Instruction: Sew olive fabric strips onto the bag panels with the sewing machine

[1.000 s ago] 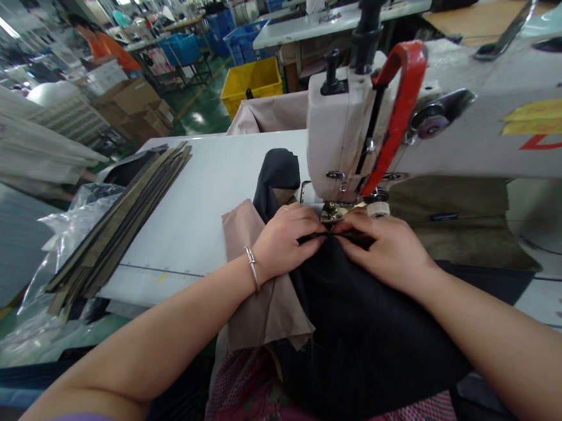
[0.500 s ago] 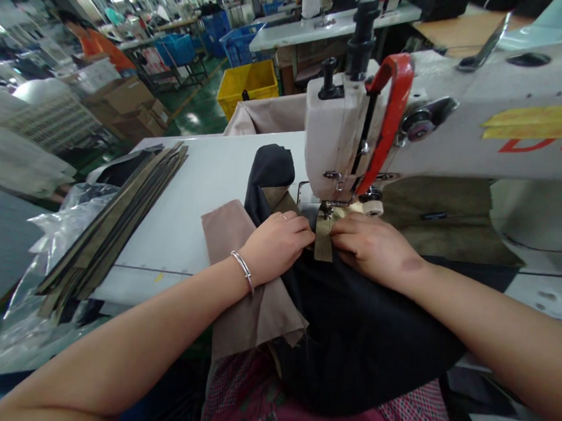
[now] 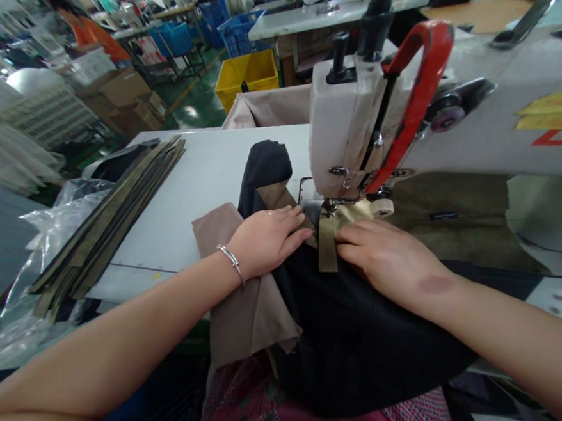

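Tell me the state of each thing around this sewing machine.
Olive strip: flat, far end at the presser foot
Black cloth: draped, rumpled
Left hand: palm down, open
Right hand: palm down, grip unclear
Beige cloth: creased, partly under the left forearm
Long strips: bundled lengthwise
Yellow crate: upright, open-topped

left hand (image 3: 265, 240) — palm down, thumb spread | right hand (image 3: 378, 254) — palm down | forearms (image 3: 158, 308) angled inward
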A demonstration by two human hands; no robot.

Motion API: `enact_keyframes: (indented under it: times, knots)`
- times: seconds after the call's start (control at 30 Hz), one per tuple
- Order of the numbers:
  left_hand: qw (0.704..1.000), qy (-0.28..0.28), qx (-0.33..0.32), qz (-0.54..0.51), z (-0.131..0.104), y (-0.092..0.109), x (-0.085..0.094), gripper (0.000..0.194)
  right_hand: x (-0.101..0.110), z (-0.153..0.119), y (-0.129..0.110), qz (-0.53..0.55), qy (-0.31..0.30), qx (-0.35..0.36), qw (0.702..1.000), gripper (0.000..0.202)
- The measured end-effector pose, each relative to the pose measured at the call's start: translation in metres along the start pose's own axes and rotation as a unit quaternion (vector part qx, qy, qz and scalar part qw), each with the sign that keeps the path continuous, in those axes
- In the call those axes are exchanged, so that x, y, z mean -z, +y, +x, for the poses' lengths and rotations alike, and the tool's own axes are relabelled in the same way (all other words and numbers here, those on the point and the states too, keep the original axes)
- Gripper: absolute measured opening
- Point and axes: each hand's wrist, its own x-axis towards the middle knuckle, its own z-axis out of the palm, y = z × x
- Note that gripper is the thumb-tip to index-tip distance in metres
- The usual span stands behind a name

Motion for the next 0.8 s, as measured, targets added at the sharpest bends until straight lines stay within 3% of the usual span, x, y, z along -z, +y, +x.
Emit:
enact_keyframes:
  times: [0.17,0.23,0.37,0.5,0.57,0.7,0.8]
  knots:
    - [0.989,0.009,-0.116,-0.087,0.039,-0.035,-0.01,0.037,0.0,-0.006,-0.005,0.021,0.004,-0.016,1.0,0.023]
    - [0.986,0.021,-0.128,-0.106,0.048,-0.04,-0.008,0.032,0.001,-0.01,-0.009,0.033,-0.004,-0.027,0.999,0.025]
    - [0.987,0.051,-0.115,-0.098,0.039,-0.021,0.008,0.027,-0.002,-0.019,-0.019,0.048,-0.001,-0.053,0.997,0.032]
    - [0.988,-0.061,-0.118,-0.077,0.012,0.008,0.022,0.049,-0.006,-0.021,-0.024,0.027,0.009,-0.058,0.998,0.036]
    - [0.99,-0.075,-0.099,-0.061,0.005,0.016,0.023,0.054,-0.005,-0.021,-0.026,0.016,0.004,-0.051,0.999,0.033]
    - [0.994,-0.024,-0.078,-0.074,0.013,0.022,0.014,0.029,-0.002,-0.023,-0.03,-0.001,0.01,-0.039,0.999,0.033]
    - [0.994,0.021,-0.001,-0.104,0.026,0.021,0.008,0.042,-0.003,-0.026,-0.032,-0.014,0.026,-0.039,0.999,0.039]
